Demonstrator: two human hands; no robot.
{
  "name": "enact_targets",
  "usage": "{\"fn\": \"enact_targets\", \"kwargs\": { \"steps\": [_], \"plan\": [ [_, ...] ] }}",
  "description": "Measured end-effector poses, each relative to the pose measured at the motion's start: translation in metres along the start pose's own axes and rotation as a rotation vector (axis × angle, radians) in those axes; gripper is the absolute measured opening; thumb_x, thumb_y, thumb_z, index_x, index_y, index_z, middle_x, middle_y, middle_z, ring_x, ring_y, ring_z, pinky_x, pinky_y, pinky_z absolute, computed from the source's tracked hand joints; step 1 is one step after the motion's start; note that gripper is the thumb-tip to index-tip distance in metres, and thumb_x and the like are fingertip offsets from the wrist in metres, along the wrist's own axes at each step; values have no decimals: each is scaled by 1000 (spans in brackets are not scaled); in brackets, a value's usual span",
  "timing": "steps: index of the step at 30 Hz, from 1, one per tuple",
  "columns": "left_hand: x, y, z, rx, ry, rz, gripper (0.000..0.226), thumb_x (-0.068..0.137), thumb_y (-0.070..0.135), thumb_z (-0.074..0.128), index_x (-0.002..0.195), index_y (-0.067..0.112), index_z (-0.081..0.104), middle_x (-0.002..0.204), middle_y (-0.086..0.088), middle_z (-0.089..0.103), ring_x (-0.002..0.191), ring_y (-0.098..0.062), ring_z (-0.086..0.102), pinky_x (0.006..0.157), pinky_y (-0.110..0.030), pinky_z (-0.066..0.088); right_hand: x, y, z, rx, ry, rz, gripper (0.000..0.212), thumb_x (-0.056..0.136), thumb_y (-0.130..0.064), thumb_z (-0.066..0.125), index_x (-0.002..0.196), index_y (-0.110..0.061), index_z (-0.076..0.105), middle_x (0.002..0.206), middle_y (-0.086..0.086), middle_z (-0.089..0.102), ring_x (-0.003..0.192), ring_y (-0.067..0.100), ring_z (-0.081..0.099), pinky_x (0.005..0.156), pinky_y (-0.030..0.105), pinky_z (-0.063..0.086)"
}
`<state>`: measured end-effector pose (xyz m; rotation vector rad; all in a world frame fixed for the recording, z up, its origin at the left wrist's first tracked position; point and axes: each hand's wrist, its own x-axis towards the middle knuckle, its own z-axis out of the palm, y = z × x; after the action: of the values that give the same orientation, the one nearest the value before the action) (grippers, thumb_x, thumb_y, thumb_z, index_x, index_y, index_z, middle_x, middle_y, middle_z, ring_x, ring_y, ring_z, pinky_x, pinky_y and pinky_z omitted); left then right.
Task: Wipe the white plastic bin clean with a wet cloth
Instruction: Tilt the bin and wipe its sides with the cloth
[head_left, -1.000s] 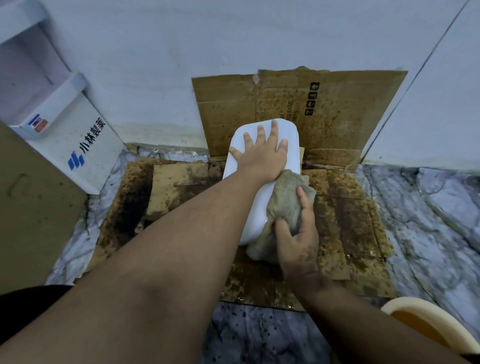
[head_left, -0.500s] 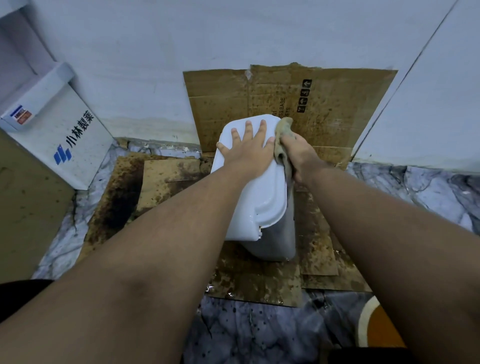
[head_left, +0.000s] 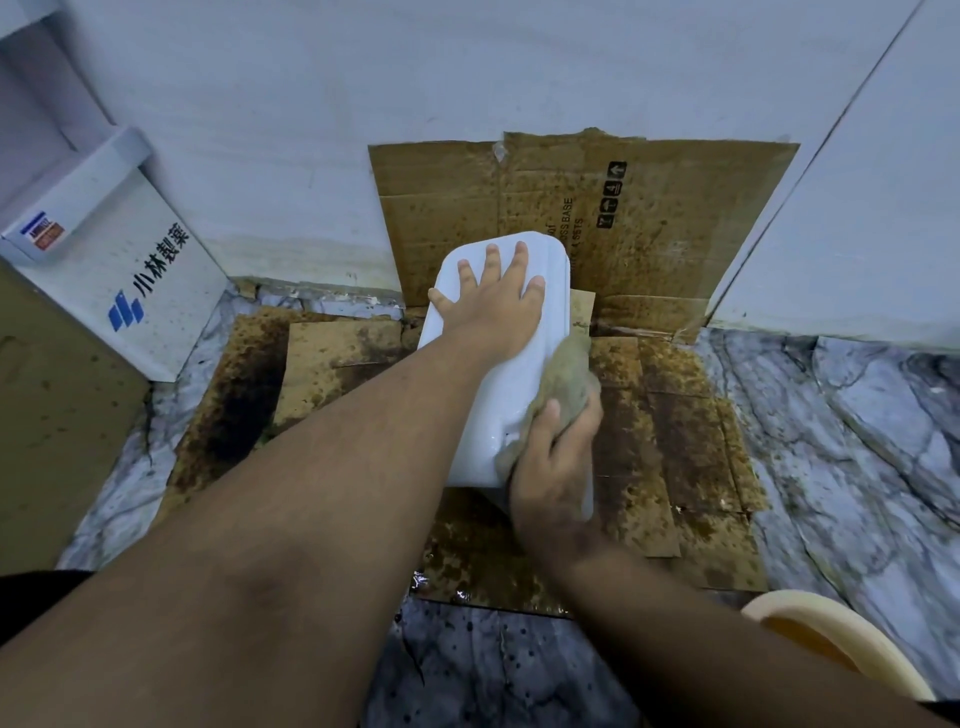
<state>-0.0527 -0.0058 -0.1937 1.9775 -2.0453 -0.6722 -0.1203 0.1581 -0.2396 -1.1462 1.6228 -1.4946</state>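
The white plastic bin (head_left: 498, 395) stands on stained cardboard (head_left: 675, 426) laid on the floor. My left hand (head_left: 493, 306) lies flat on its lid with fingers spread, pressing down. My right hand (head_left: 550, 467) grips a crumpled grey-brown cloth (head_left: 566, 374) against the bin's right side, near its lower front corner. The cloth covers part of that side, and the hand hides the bin's near right edge.
A second stained cardboard sheet (head_left: 649, 218) leans on the wall behind the bin. A white box with blue lettering (head_left: 130, 280) sits at the left. A cream basin rim (head_left: 852, 644) shows at the lower right on the marble floor (head_left: 841, 441).
My right hand has drawn the cloth from the bin's far top right corner back down along its right side towards me. The left hand stays flat on the lid.
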Motion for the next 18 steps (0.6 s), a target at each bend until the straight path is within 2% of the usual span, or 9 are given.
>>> {"fn": "enact_targets", "kwargs": {
  "steps": [1,3,5,8,11,13,15,18],
  "plan": [
    [0,0,-1,-1,-1,2,59,104,55,10,160,42,-4,171,5,-10,156,-33,-11,114,-74,-7,-14,6,3,-6,11,-30,64,100,-46,41,154,-19,20,152,1,37,137,10,40,112,27,39],
    [-1,-5,-4,-11,-1,-7,59,104,55,10,160,42,-4,171,5,-11,156,-32,-11,115,-73,-6,-25,16,1,9,-87,-58,73,94,-59,48,154,-35,12,158,3,28,145,19,33,115,46,37],
    [-2,-11,-7,-29,-5,-16,58,105,53,11,160,43,-4,171,6,-10,157,-32,-11,115,-72,-6,-11,22,-8,-20,-237,-63,80,88,-62,57,151,-50,9,159,-2,24,147,18,29,117,51,34],
    [-4,-16,-9,-43,-5,-14,57,105,51,11,160,43,-3,171,6,-9,157,-31,-10,116,-72,-5,8,17,-27,-48,-442,-115,92,83,-47,72,151,-47,11,157,-13,25,147,9,30,118,43,36],
    [-3,-23,-11,-58,-8,-29,57,105,52,11,159,43,-3,171,7,-9,157,-30,-9,116,-72,-4,21,13,-36,-91,-599,-186,95,85,-22,77,151,-39,12,152,-25,21,139,-11,30,113,18,37],
    [-3,-27,-12,-62,-7,-32,57,105,52,11,159,43,-3,171,7,-9,157,-30,-10,116,-72,-4,22,11,-36,-63,-615,-167,94,83,-10,78,149,-37,17,147,-26,24,130,-20,35,103,7,38],
    [-4,-29,-12,-66,-8,-26,57,105,53,11,160,43,-3,171,7,-9,157,-30,-10,116,-71,-4,20,12,-32,-20,-612,-126,94,80,-3,79,145,-41,22,143,-22,30,125,-16,43,98,8,42],
    [-5,-32,-13,-74,-4,-31,57,105,53,11,160,43,-3,171,7,-9,157,-29,-10,117,-71,-4,21,13,-28,-21,-608,-113,95,78,-4,80,142,-46,23,141,-23,33,123,-13,46,96,10,44]
  ]
}}
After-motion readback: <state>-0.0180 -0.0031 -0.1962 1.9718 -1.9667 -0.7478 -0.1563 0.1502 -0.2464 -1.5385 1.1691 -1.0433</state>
